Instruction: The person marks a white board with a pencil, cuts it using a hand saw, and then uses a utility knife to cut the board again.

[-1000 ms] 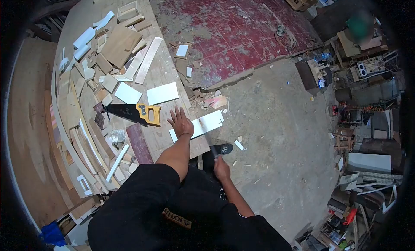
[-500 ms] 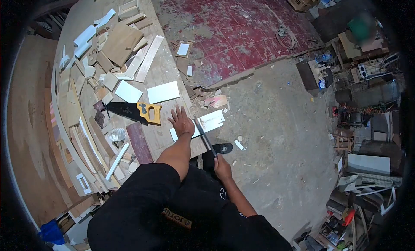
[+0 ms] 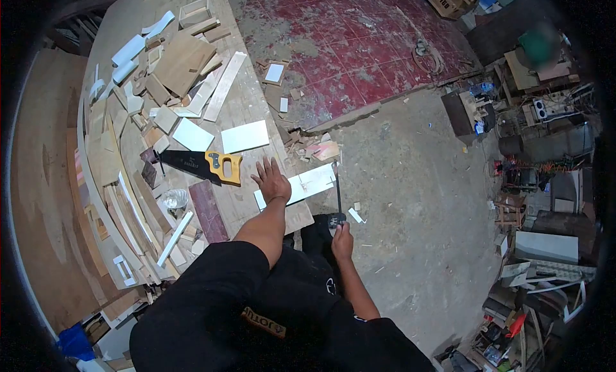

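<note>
A white board [image 3: 312,182] lies on the workbench [image 3: 247,208], its notched end sticking out past the edge. My left hand [image 3: 274,182] rests flat on its near part, fingers spread. Low over the floor, my right hand [image 3: 342,242] is closed around one end of a long, narrow, dark file [image 3: 339,195]. The file's far end points away from me, right beside the board's notched end. A handsaw [image 3: 223,168] with a yellow handle lies on the bench, left of my left hand. Beyond it are two white panels [image 3: 245,136].
Wood offcuts [image 3: 183,67] crowd the bench's far left. A dark reddish board [image 3: 208,211] and a clear cup [image 3: 174,199] lie nearer. Scraps [image 3: 356,215] dot the concrete floor [image 3: 417,211]. Tools and clutter [image 3: 526,173] line the right side.
My right hand has moved right with the file, which has gone from across the middle of the white board to its notched outer end. My left hand stays pressed on the board.
</note>
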